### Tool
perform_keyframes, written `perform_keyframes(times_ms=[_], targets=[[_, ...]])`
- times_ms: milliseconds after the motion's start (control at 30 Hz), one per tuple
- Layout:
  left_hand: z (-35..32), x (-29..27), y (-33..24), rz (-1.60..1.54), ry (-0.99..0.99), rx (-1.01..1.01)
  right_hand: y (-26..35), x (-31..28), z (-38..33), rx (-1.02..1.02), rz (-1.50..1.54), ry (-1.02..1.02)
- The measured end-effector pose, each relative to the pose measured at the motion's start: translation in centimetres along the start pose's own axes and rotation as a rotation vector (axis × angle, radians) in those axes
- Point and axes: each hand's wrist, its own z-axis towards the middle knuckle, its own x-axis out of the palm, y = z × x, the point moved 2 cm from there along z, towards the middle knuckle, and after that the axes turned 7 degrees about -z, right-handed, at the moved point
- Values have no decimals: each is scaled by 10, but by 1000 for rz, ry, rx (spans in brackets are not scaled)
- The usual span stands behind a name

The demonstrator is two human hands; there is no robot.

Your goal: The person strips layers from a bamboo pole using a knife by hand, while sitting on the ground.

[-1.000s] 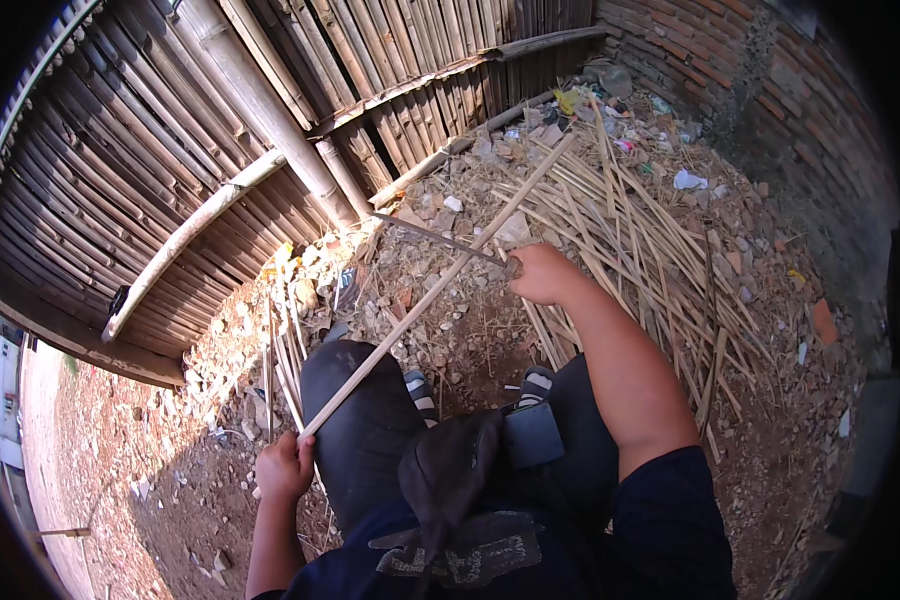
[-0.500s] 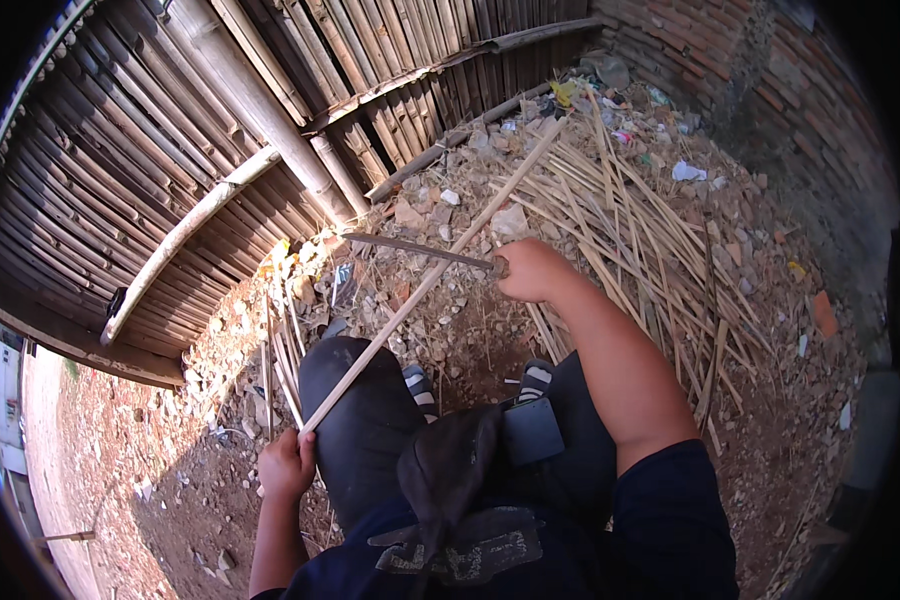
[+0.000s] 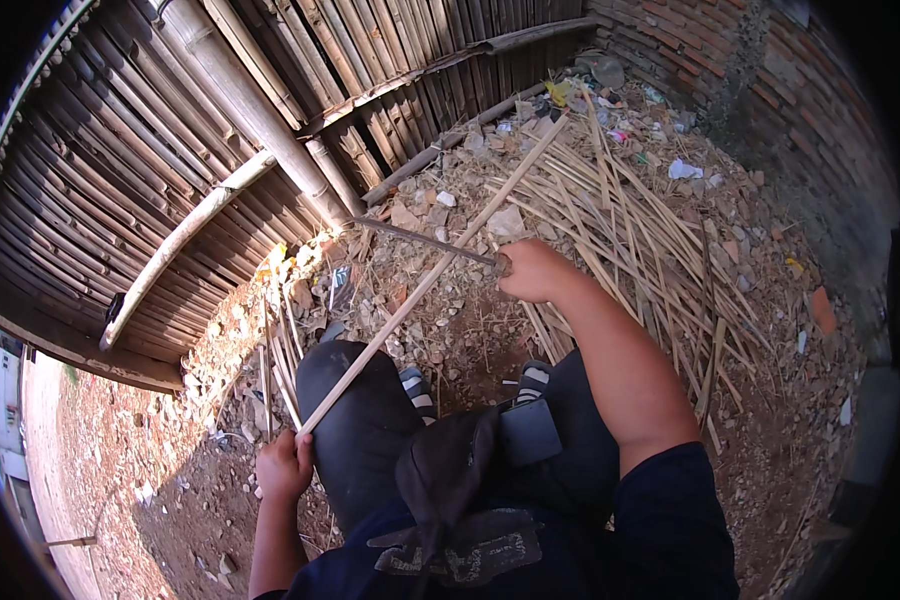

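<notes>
The knife [image 3: 410, 234] has swung forward, right hand [image 3: 532, 270] gripping it, left hand [image 3: 283, 466] gripping a strip [image 3: 410, 306]

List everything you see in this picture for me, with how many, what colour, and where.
Long strip: one, pale tan, slanting over the knee
Blade: one, dark grey, crossing the strip
Strip pile: too many to count, tan, ground at right
Smaller strip bundle: several, tan, beside the left knee
Slatted wall: one, brown, upper left
Thick pole: one, grey-brown, against that wall
Brick wall: one, reddish-brown, upper right
White scrap: one, beyond the pile
Flat box: one, dark, on the lap
Striped footwear: two, dark and white, below
Left hand: one, bare, gripping the strip
Right hand: one, bare, gripping the blade
</notes>
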Motion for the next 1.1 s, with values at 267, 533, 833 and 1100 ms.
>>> perform_keyframes(times_ms=[267, 533, 833, 1100], targets=[[-1, 4, 0, -29, -12, -7, 16, -2, -5, -42, 5, 44], [1, 1, -2, -41, -2, -14, 18, -6, -9, -7, -4, 40], [-1, 3, -1, -38, -17, -3, 20, -8, -9, -16, 23, 40], [-1, 4, -1, -50, -28, -1, 11, 0, -2, -64, -22, 33]])
